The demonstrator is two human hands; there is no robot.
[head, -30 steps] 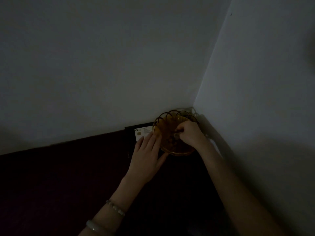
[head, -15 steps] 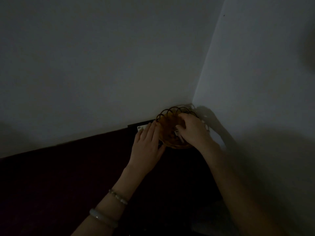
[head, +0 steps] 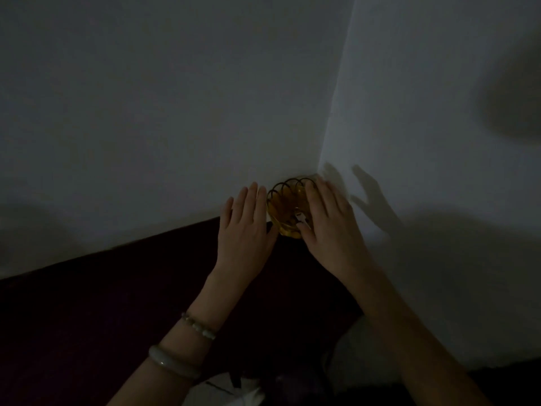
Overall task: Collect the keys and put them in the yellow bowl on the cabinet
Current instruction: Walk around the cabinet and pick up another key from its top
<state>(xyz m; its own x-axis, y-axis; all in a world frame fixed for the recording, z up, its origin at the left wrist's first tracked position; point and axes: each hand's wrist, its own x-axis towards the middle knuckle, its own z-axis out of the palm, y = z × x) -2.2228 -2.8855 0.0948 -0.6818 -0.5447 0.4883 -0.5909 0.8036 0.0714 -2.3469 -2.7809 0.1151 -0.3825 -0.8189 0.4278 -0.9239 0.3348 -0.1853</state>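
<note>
Fingers of both the left hand (head: 244, 230) and right hand (head: 330, 230) lie spread and released, flanking the yellow bowl (head: 288, 206). Keys (head: 300, 218) seem deposited; next, I judge, both hands simply withdraw.

In dim light, a translucent yellow bowl with a scalloped rim (head: 285, 200) sits in the wall corner on a dark cabinet top (head: 117, 294). The left hand (head: 244, 230) and right hand (head: 330, 227), fingers spread, flank it; a pale key-like piece (head: 301, 218) lies inside.
</note>
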